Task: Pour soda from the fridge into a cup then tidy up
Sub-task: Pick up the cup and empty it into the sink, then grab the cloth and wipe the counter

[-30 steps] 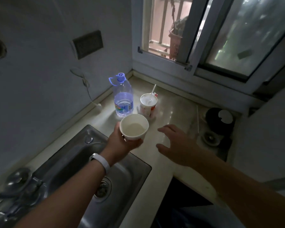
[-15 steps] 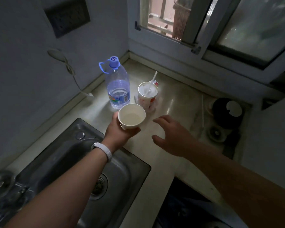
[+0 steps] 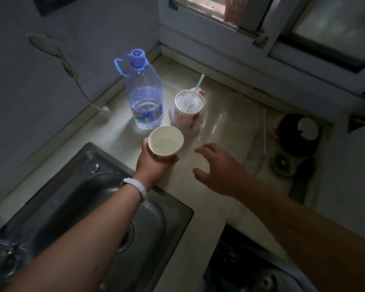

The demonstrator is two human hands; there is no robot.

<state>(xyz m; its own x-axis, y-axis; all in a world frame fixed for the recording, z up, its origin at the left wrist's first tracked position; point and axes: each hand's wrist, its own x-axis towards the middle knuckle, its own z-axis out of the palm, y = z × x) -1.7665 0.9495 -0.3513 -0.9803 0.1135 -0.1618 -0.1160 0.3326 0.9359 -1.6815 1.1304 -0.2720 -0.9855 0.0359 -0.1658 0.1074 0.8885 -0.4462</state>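
Note:
My left hand (image 3: 154, 163) grips a white paper cup (image 3: 165, 142) from below and holds it upright over the pale countertop (image 3: 226, 123), just past the sink's corner. Inside, the cup looks empty or holds only a pale film; the dim light hides which. My right hand (image 3: 218, 168) hovers to the right of the cup with its fingers spread and relaxed, holding nothing. No soda bottle is in view.
A large clear water bottle (image 3: 144, 95) with a blue cap stands behind the cup. Beside it is a lidded takeaway cup (image 3: 188, 111) with a straw. A steel sink (image 3: 89, 207) lies at left, dark round items (image 3: 297, 133) at right, a window behind.
The view has tipped downward and closer. My left hand has carried the cup slightly forward toward the bottle. My right hand stays spread beside it.

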